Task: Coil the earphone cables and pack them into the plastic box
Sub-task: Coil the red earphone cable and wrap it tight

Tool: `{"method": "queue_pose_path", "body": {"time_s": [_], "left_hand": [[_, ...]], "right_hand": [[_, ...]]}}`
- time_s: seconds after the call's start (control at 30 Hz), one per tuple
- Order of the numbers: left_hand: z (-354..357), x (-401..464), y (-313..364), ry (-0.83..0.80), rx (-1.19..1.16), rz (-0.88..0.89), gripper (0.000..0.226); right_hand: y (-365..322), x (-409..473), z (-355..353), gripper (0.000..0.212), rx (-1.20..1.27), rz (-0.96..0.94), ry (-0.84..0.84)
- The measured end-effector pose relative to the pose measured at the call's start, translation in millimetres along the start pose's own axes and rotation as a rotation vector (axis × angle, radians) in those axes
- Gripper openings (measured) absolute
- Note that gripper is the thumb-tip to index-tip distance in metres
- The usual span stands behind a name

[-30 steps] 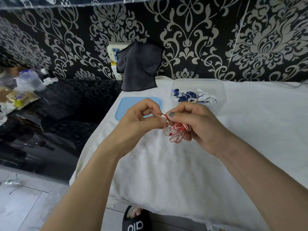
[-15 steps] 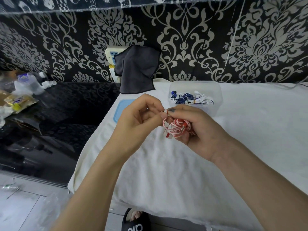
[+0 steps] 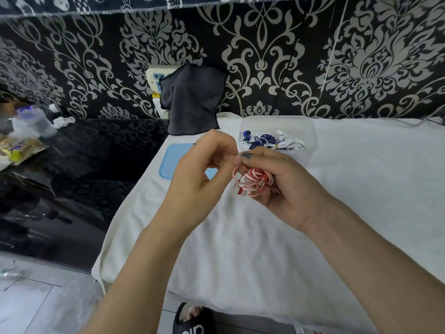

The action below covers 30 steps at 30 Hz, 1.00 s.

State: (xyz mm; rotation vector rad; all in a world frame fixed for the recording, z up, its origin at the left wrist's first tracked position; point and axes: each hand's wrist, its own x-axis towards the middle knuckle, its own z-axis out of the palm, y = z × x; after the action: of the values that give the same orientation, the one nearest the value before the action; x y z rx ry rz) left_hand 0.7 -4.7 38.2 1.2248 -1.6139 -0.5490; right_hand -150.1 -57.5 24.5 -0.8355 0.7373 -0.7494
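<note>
Far left there's a glossy black table with a plastic bottle and a snack packet sitting on it, grey tiled floor below. I'm working over a white cloth and the black-and-silver damask wallpaper is filling the whole far side, with a dark towel hanging over a wall socket. A blue lid is lying flat just behind my left hand, whose curled fingers are pinching the cable end. My right hand is gripping the coiled red-and-white earphone cable, thumb on top. Just beyond it the clear plastic box is holding blue and white earphones.
</note>
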Motion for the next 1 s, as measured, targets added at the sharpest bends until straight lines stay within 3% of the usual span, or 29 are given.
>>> {"method": "queue_pose_path", "body": {"time_s": [0.1, 0.37, 0.47, 0.67, 0.87, 1.0], "left_hand": [[0.5, 0.8, -1.3, -0.013, -0.044, -0.019, 0.013], [3.2, 2.0, 2.5, 0.035, -0.349, -0.114, 0.015], [5.4, 3.6, 2.3, 0.034, -0.356, -0.108, 0.016], [5.2, 4.6, 1.5, 0.034, -0.390, -0.107, 0.014], [5.1, 5.8, 0.5, 0.032, -0.355, -0.113, 0.014], [6.7, 5.0, 1.5, 0.017, -0.268, -0.058, 0.016]], "right_hand": [[-2.3, -1.9, 1.0, 0.020, -0.026, -0.006, -0.004], [-5.3, -4.4, 0.4, 0.007, -0.039, -0.016, 0.007], [-5.8, -3.5, -1.9, 0.005, -0.021, -0.029, -0.002], [-10.2, -8.5, 0.7, 0.028, -0.013, -0.017, -0.017], [-11.4, -11.5, 2.4, 0.006, 0.019, -0.025, -0.049], [-11.9, -12.0, 4.2, 0.024, 0.020, -0.031, -0.067]]}}
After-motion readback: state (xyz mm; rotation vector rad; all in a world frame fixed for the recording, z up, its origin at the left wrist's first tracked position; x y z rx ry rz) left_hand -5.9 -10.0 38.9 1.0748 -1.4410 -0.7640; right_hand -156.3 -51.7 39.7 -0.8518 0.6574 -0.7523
